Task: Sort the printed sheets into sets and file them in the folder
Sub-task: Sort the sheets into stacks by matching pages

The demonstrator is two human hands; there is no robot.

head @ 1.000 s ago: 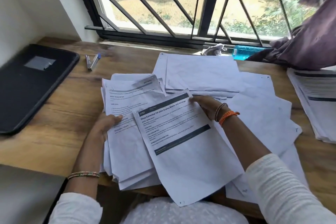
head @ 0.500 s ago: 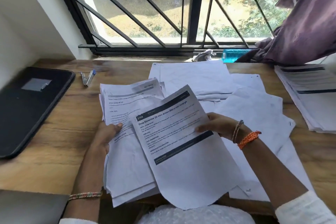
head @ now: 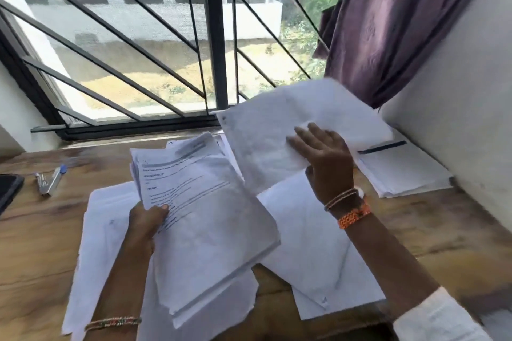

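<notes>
Both forearms are bare up to white sleeves, of which only the right sleeve point(head: 440, 318) shows, a textured cuff at the lower right corner of the frame. The right wrist carries a woven orange band point(head: 354, 216) with a dark knot, a thin beaded bracelet point(head: 339, 198) just above it, and a small white piece at the wrist's edge. At the bottom left, the left wrist wears a thin multicoloured beaded bracelet point(head: 113, 322).

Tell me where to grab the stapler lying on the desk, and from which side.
Pinch the stapler across its narrow body near the middle, coming from above. It lies flat on the wooden desk, apart from the papers, its long sides exposed.
</notes>
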